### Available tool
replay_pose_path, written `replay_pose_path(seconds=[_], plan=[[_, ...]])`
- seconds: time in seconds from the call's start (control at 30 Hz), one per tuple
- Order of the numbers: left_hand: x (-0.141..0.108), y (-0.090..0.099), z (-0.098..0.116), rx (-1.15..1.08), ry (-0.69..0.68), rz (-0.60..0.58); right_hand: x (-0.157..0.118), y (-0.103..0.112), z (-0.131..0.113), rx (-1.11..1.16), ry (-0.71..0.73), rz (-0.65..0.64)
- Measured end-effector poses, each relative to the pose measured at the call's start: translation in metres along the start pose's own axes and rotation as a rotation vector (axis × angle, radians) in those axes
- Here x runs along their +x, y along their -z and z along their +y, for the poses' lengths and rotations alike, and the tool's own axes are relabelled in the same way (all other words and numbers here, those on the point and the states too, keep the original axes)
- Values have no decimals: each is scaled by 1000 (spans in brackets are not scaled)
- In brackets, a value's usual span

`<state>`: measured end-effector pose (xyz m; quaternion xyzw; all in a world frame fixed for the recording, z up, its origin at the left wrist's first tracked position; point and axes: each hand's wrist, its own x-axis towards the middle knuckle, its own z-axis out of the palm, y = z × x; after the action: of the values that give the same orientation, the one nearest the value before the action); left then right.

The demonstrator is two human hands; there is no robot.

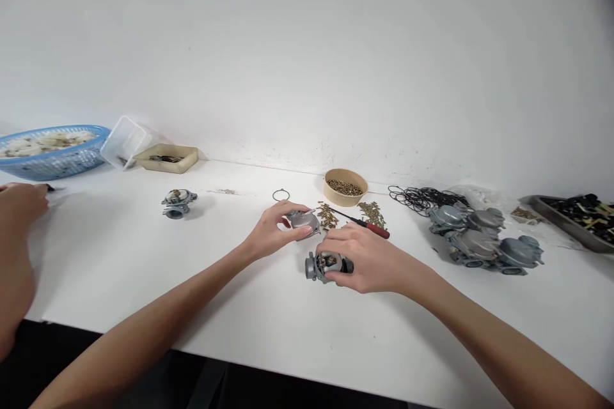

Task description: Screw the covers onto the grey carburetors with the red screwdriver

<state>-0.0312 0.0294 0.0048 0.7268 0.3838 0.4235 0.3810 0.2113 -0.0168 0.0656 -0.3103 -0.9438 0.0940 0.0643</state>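
Note:
My left hand (277, 230) grips a grey metal bowl-shaped cover (306, 223) between thumb and fingers. Just to the right and nearer to me, my right hand (352, 257) is closed round a grey carburetor body (316, 266), its inner parts facing up. Behind the hands lie a pile of brass-coloured screws (327, 216), a screwdriver with a red handle (377, 230) and a second pile of small screws (373, 213). A thin black ring (281, 195) lies behind my left hand. The cover and the body are apart.
A bowl of brass parts (345, 188) stands at the back. Black rings (422, 198), assembled carburetors (480, 243) and a metal tray (570, 223) are at right. At left are another carburetor (177, 203), a yellowish tray (167, 160), a blue basket (57, 156) and another person's arm (16, 249).

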Motion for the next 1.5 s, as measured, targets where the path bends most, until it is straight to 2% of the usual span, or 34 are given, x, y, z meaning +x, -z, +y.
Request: replay_pose_path(seconds=[0.1, 0.47, 0.6, 0.77, 1.07, 1.23, 1.3, 1.37, 1.5], plan=[[0, 0, 0, 9, -9, 2, 1, -2, -2, -30, -10, 20], [0, 1, 4, 20, -12, 2, 5, -5, -2, 8, -113, -33], [-1, 1, 3, 6, 9, -4, 6, -9, -3, 9, -133, 3], [-1, 1, 4, 25, 4, -7, 7, -11, -6, 26, -87, 39], [1, 1, 2, 54, -20, -21, 4, -1, -7, 78, -34, -44], [2, 11, -4, 242, -68, -46, -2, 4, -3, 118, 70, -90], [3, 18, -10, 386, -121, -84, -4, 4, -3, 107, 86, -81], [4, 26, -18, 494, -158, -176, -6, 4, -4, 99, 88, -76], [7, 37, -33, 506, -126, -339, -10, 3, -6, 94, 65, -47]])
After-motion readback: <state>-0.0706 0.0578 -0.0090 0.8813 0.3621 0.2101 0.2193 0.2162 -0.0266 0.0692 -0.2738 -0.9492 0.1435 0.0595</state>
